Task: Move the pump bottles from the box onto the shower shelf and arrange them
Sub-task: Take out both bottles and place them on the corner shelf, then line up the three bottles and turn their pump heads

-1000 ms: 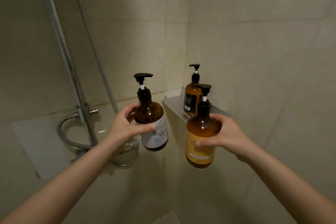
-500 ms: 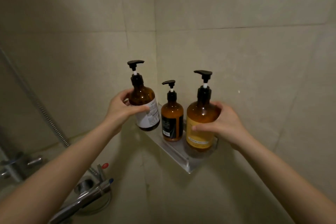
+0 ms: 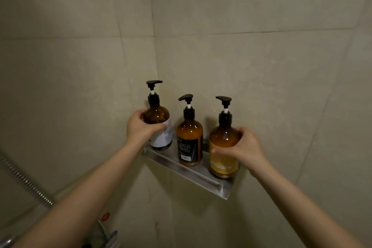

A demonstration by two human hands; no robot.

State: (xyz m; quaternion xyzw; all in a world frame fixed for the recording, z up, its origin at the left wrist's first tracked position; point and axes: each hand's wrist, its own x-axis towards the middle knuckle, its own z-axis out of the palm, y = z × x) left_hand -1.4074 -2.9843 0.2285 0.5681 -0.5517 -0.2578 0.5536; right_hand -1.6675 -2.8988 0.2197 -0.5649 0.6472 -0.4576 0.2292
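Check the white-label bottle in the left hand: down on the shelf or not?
Cannot tell. The white-label bottle stands upright at the shelf's left end, its base at the edge, but the left hand grips it and hides contact.

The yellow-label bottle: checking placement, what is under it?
The metal corner shelf lies under the yellow-label bottle, held by the right hand. Actual base contact is hidden.

Corner shelf [image 3: 193, 173], three pump bottles [image 3: 189, 141]
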